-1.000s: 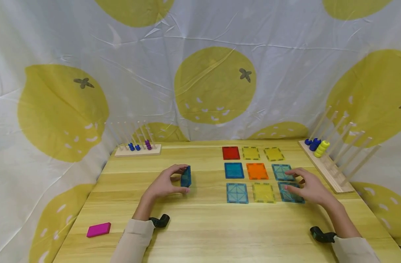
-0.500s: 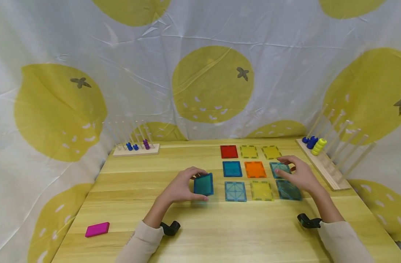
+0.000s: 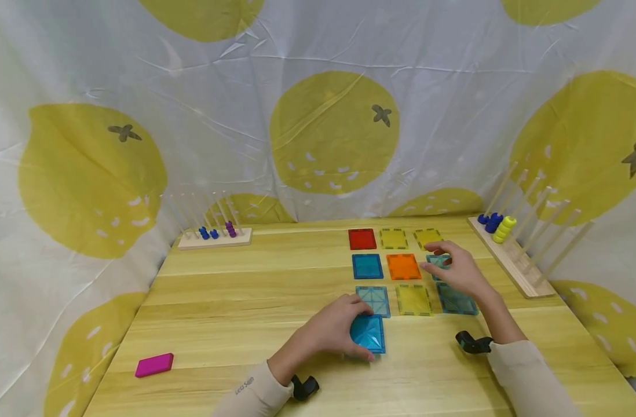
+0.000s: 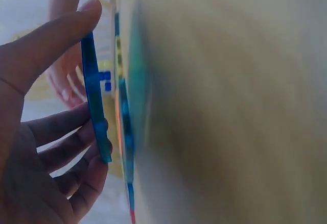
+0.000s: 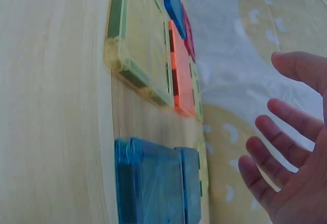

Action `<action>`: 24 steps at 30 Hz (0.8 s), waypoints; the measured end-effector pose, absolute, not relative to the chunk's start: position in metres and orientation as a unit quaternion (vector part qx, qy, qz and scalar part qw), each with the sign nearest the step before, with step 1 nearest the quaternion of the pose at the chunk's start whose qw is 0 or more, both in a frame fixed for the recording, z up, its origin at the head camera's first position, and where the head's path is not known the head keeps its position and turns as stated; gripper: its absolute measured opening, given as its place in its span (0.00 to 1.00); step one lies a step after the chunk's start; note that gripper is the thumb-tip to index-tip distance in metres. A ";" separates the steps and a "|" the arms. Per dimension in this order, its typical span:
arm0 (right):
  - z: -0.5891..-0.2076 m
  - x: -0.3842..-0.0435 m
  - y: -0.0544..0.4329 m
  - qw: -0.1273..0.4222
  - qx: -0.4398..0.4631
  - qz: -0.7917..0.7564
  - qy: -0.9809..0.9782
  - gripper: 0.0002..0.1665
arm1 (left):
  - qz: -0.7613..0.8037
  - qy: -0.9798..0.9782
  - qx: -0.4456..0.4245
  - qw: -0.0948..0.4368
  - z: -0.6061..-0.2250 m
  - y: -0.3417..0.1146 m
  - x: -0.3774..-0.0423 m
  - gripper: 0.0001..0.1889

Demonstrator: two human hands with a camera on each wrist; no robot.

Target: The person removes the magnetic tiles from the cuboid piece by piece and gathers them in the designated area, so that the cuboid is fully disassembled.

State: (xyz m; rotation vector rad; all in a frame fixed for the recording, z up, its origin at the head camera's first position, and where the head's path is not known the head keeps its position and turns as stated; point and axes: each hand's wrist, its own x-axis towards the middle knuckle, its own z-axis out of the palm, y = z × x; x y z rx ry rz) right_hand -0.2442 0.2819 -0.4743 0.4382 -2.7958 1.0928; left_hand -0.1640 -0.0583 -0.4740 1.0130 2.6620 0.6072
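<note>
My left hand (image 3: 332, 329) grips a translucent blue magnetic tile (image 3: 369, 336) by its edges, thumb on one side and fingers on the other. The left wrist view shows this tile (image 4: 92, 86) edge-on, raised off the table. It is just in front of a light blue tile (image 3: 372, 301) in the nearest row. Over the right side of the tile grid hovers my right hand (image 3: 457, 270), fingers apart and holding nothing. Partly below it are a light blue tile (image 3: 435, 262) and a darker blue tile (image 3: 456, 299).
Other tiles lie in rows: red (image 3: 362, 239), yellow (image 3: 393, 238), blue (image 3: 367, 266), orange (image 3: 404, 266) and yellow (image 3: 414, 300). Peg boards with beads stand at back left (image 3: 216, 240) and right (image 3: 513, 260). A pink block (image 3: 154, 365) lies at front left.
My left hand has carried the blue tile rightward and nearer to me, to the front of the grid. My right hand has shifted a little left and away from me, staying unfilled.
</note>
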 end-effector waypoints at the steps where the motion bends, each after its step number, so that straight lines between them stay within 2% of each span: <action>1: -0.474 -0.244 0.280 0.052 0.146 0.362 -0.919 0.30 | 0.203 0.908 0.347 0.118 -0.476 -0.055 -0.162 0.44; 8: -0.481 -0.242 0.271 0.039 0.144 0.375 -0.915 0.32 | 0.163 0.908 0.364 0.128 -0.487 -0.038 -0.148 0.43; 18: -0.481 -0.244 0.267 0.039 0.150 0.377 -0.913 0.33 | 0.155 0.915 0.362 0.091 -0.482 -0.034 -0.140 0.45; 24: -0.469 -0.251 0.266 0.044 0.168 0.353 -0.919 0.31 | 0.215 0.919 0.329 0.037 -0.462 -0.062 -0.159 0.41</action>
